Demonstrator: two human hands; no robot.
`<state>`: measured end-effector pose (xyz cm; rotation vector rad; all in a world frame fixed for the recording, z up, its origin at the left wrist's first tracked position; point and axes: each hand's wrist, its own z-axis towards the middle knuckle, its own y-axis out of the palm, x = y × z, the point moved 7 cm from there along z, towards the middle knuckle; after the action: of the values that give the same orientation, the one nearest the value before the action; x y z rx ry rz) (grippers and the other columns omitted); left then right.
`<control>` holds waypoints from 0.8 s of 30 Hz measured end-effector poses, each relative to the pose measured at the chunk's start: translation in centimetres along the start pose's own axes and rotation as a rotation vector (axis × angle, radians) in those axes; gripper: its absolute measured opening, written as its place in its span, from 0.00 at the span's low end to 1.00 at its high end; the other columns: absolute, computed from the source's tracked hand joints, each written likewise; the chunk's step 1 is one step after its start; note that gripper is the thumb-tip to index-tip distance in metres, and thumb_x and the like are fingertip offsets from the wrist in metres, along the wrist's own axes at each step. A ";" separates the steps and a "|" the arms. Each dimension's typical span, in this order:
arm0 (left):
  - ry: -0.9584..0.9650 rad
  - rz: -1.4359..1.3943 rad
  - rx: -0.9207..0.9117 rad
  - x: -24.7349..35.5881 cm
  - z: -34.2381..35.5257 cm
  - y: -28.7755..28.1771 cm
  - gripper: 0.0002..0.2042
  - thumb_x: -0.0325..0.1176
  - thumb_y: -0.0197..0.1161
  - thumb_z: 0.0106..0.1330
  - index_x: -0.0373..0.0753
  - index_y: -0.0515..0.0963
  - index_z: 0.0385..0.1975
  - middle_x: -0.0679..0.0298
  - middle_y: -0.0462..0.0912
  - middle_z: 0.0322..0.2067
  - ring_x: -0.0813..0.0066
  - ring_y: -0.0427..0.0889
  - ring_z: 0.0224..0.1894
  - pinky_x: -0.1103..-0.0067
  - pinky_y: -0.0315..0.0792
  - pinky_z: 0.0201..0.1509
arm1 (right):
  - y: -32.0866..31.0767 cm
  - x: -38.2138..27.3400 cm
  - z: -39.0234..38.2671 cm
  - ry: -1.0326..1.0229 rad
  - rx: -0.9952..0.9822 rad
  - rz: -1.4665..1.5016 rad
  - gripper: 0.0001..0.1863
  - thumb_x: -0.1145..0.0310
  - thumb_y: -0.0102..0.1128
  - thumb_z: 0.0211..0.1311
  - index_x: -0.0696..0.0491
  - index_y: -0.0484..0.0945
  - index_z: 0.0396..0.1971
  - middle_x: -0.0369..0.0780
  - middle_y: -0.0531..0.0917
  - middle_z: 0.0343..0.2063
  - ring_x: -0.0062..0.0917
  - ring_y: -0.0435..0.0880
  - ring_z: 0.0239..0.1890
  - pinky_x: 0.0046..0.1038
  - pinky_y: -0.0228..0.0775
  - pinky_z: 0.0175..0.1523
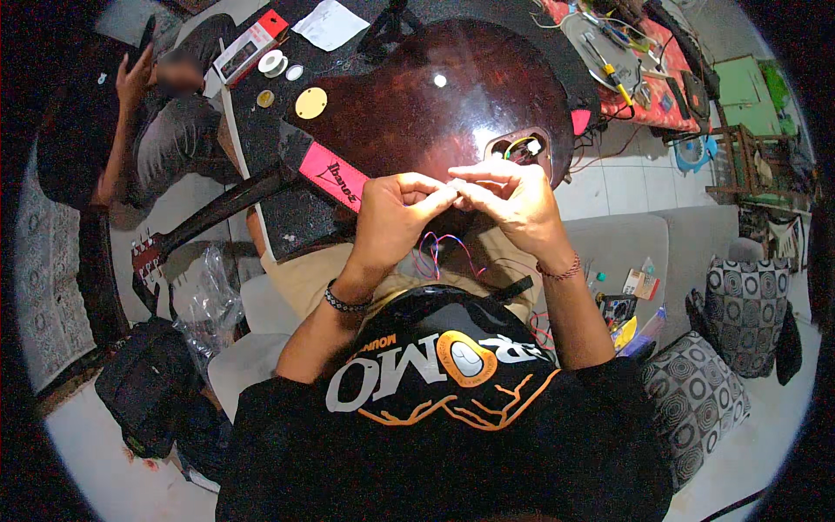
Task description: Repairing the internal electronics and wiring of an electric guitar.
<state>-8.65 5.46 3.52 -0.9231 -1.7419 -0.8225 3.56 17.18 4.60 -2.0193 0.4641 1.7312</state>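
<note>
My left hand (396,213) and my right hand (515,204) meet fingertip to fingertip, both closed in a pinch. What lies between the fingertips is too small to make out. Just beneath them, thin red and blue wires (439,252) hang in loose loops. Behind the hands a dark reddish-brown guitar (452,87) lies with its back up, its neck pointing left. Close to my right fingers, a cavity (524,148) in the guitar body stands uncovered with wires and a white connector inside. A pink strap (330,177) lies beside my left hand.
A round cream cover plate (311,103), a solder spool (272,63) and a red-and-white box (250,48) lie on the dark table at the far left. A yellow-handled soldering iron (613,74) rests at the far right. Another person (174,113) sits at the left.
</note>
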 end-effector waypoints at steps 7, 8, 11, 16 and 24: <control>0.006 -0.061 -0.042 -0.3 0.0 -0.1 0.06 0.23 0.69 0.69 0.27 0.85 0.41 0.58 0.91 0.37 0.80 0.88 0.38 0.84 0.80 0.44 | 0.2 -0.2 0.0 0.038 0.005 0.090 0.13 0.73 0.68 0.70 0.64 0.85 0.50 0.42 0.89 0.40 0.21 0.88 0.41 0.23 0.84 0.49; 0.005 -0.110 -0.051 -0.4 0.0 -0.1 0.06 0.23 0.69 0.69 0.27 0.85 0.41 0.57 0.91 0.38 0.80 0.88 0.39 0.84 0.80 0.44 | 0.2 -0.2 0.0 0.037 0.005 0.091 0.13 0.73 0.68 0.70 0.64 0.85 0.50 0.42 0.89 0.40 0.21 0.88 0.41 0.23 0.84 0.49; 0.014 -0.078 -0.023 -0.6 -0.1 -0.5 0.05 0.24 0.70 0.68 0.29 0.86 0.40 0.63 0.90 0.33 0.85 0.85 0.33 0.87 0.77 0.38 | 0.5 -0.1 0.0 0.048 0.019 0.167 0.12 0.74 0.68 0.70 0.64 0.85 0.48 0.41 0.89 0.39 0.21 0.88 0.41 0.23 0.83 0.49; 0.096 0.052 0.079 -1.4 -0.2 -0.8 0.04 0.25 0.72 0.67 0.33 0.86 0.37 0.73 0.83 0.24 0.92 0.74 0.25 0.88 0.65 0.28 | 0.4 -0.4 -0.2 -0.015 0.055 -0.041 0.10 0.74 0.69 0.69 0.60 0.85 0.47 0.37 0.88 0.40 0.18 0.86 0.40 0.21 0.81 0.46; 0.164 0.224 0.157 0.2 -0.9 -1.1 0.04 0.26 0.73 0.65 0.35 0.88 0.36 0.79 0.76 0.20 0.94 0.67 0.23 0.87 0.58 0.25 | 0.3 -4.0 -0.5 -0.285 0.038 -0.412 0.11 0.75 0.71 0.64 0.56 0.87 0.46 0.37 0.87 0.36 0.18 0.86 0.38 0.23 0.81 0.43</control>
<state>-9.29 4.22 3.81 -0.9000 -1.5064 -0.5900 3.15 16.54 8.58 -1.6588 -0.0130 1.6904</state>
